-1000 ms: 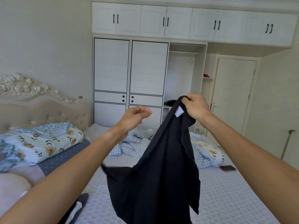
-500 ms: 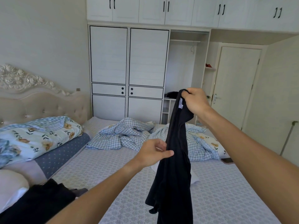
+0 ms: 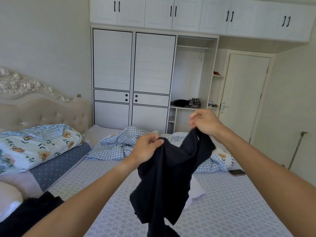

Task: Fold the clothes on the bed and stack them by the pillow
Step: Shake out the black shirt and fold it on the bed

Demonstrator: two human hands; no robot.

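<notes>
A black garment [image 3: 169, 178] hangs in the air over the bed [image 3: 236, 207], held up by both hands. My left hand [image 3: 147, 149] pinches its top edge on the left, and my right hand [image 3: 205, 123] grips the top edge higher up on the right. The cloth sags between them and trails down out of view. A white garment [image 3: 196, 189] lies on the bed, mostly hidden behind the black one. More black clothing [image 3: 29, 211] lies at the bottom left beside a pillow [image 3: 8, 199].
A floral quilt [image 3: 34, 146] is bunched at the headboard, and a blue checked quilt [image 3: 119, 144] is crumpled across the far side of the bed. A phone [image 3: 236, 172] lies at the bed's right edge. A white wardrobe [image 3: 133, 79] and a door [image 3: 242, 98] stand behind.
My right hand has come down from head height. My left hand has taken hold of the garment's top edge, and the cloth is now spread between both hands.
</notes>
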